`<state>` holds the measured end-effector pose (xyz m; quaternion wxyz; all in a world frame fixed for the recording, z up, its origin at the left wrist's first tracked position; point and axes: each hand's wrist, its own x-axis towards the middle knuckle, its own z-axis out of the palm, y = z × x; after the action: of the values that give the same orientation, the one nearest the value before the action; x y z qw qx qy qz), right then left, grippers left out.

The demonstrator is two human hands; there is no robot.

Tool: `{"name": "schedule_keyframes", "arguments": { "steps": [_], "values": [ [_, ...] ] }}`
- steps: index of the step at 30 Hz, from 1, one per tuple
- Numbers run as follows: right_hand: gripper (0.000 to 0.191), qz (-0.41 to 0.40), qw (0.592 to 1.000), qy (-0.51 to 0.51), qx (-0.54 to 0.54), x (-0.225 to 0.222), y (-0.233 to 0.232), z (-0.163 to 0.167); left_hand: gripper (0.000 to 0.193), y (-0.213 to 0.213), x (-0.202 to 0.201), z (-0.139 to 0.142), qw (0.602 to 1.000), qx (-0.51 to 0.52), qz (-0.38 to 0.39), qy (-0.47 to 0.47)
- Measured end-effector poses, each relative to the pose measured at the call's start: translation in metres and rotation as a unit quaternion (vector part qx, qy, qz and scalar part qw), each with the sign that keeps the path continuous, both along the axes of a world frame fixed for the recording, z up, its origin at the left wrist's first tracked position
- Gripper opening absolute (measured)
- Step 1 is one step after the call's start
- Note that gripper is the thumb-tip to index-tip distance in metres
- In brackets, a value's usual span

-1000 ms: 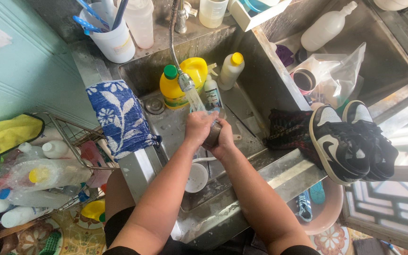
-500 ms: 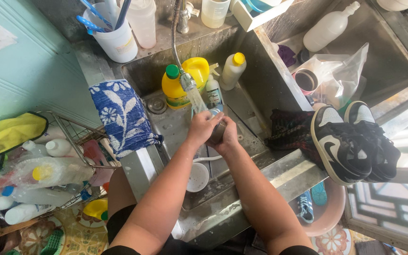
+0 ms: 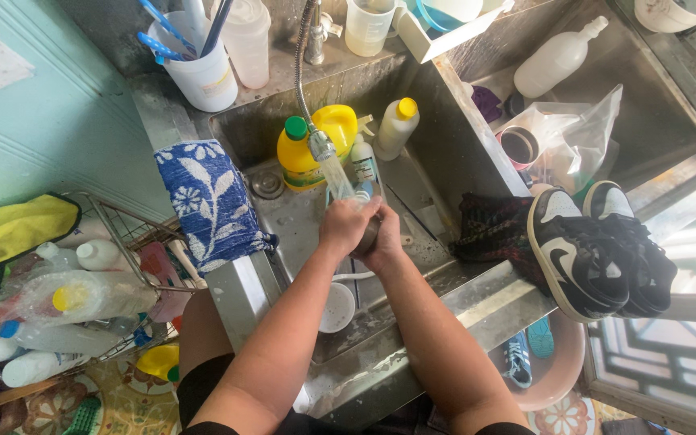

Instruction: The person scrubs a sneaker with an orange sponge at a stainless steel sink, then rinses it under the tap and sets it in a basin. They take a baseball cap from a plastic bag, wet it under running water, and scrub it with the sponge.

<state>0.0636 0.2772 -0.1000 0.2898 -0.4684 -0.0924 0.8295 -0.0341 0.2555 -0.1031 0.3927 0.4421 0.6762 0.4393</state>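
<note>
Both hands met over the steel sink (image 3: 412, 121), under the flexible spray hose (image 3: 320, 145). The left hand (image 3: 346, 225) and right hand (image 3: 384, 240) were clamped together around a small dark object (image 3: 370, 236), almost wholly hidden between the palms; what it was could not be made out. Behind them stood a yellow bottle with a green cap (image 3: 298, 157) and a white bottle with a yellow cap (image 3: 397, 127). A blue patterned cloth (image 3: 211, 201) hung over the sink's left edge, and a pair of black-and-white sneakers (image 3: 598, 250) rested on the right rim. A white cup (image 3: 200, 76) on the worktop held blue toothbrushes. A wire rack (image 3: 114, 234) at left held plastic bottles.
</note>
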Motion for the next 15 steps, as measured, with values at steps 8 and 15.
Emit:
{"name": "schedule_keyframes", "arguments": {
  "steps": [8,15],
  "values": [
    [0.041,-0.02,0.999,0.045,0.024,0.004,0.006,-0.006,0.045,0.005,-0.009,-0.009,0.996,0.022,-0.041,-0.081],
    [0.04,-0.011,0.996,0.077,0.031,-0.004,0.001,0.0,0.058,0.005,-0.007,0.005,0.995,0.001,0.031,-0.09]
  ]
}}
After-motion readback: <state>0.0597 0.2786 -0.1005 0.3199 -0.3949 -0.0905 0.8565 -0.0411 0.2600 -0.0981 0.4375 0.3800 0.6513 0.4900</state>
